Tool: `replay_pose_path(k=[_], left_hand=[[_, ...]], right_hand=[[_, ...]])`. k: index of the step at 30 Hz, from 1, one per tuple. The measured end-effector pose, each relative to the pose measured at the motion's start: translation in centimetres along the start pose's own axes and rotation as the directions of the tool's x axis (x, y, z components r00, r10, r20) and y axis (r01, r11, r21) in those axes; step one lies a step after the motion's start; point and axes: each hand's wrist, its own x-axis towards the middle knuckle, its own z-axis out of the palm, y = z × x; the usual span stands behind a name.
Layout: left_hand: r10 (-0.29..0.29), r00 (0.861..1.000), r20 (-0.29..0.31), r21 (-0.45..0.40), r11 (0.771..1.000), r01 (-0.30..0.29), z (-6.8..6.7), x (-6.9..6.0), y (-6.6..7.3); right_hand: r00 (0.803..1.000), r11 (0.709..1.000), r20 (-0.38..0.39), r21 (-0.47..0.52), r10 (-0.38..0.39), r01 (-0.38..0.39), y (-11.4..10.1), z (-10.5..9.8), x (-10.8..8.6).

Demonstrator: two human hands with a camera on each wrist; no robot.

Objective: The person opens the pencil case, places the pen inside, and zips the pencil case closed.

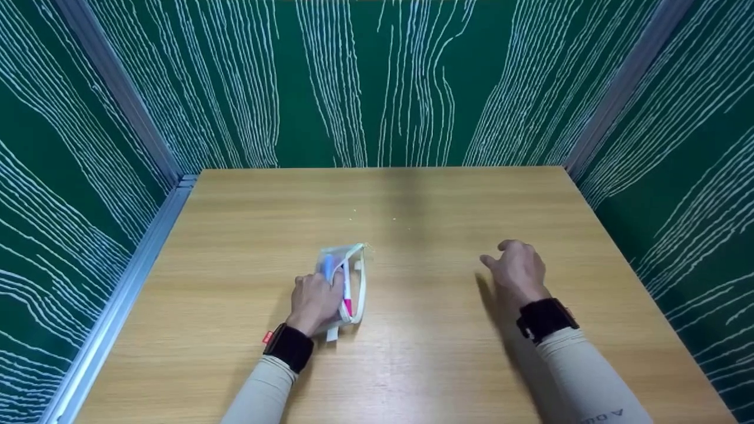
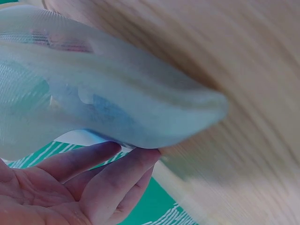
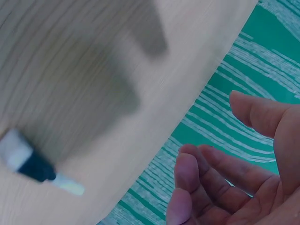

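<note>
At left, the left hand [image 1: 314, 301] grasps a clear pouch [image 1: 361, 285] with pens [image 1: 347, 288] — the right hand [image 1: 519, 272], at right, is released, loosely bent.

Dark lettering [image 1: 603, 417] on the right sleeve [image 1: 586, 374] is partly illegible.

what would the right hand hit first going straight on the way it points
The right hand would probably meet the green, white-streaked back wall, beyond the pale wooden tabletop, though hand height is unclear.
</note>
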Motion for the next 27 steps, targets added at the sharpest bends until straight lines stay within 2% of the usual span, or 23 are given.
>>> replay_pose_path(k=[4, 8, 12, 16, 23, 27], left_hand=[[-0.023, 0.999, 0.028, -0.008, 1.000, 0.023, 0.0, 0.0, 0.0], [-0.038, 0.998, 0.056, -0.031, 0.999, 0.040, 0.0, 0.0, 0.0], [-0.045, 0.997, 0.062, -0.040, 0.998, 0.048, -0.1, 0.1, 0.0], [-0.033, 0.998, 0.045, -0.028, 0.999, 0.034, -0.1, 0.1, 0.0], [0.027, 0.999, -0.028, 0.011, 1.000, -0.027, -0.1, 0.0, 0.0], [0.032, 0.999, -0.022, 0.013, 0.999, -0.031, 0.0, 0.0, -0.1]], right_hand=[[0.999, 0.999, -0.008, -0.013, 0.042, -0.043, 1.2, -0.6, 0.5], [0.993, 0.993, -0.005, -0.013, 0.116, -0.116, 2.2, -1.1, 0.9], [0.984, 0.984, -0.010, -0.003, 0.177, -0.177, 3.4, -1.5, 1.2], [0.978, 0.978, -0.016, -0.015, 0.209, -0.210, 4.5, -1.8, 1.4], [0.966, 0.963, 0.042, -0.099, 0.254, -0.249, 6.1, -1.9, 1.3], [0.961, 0.957, 0.058, -0.128, 0.270, -0.261, 6.4, -1.6, 1.1]])
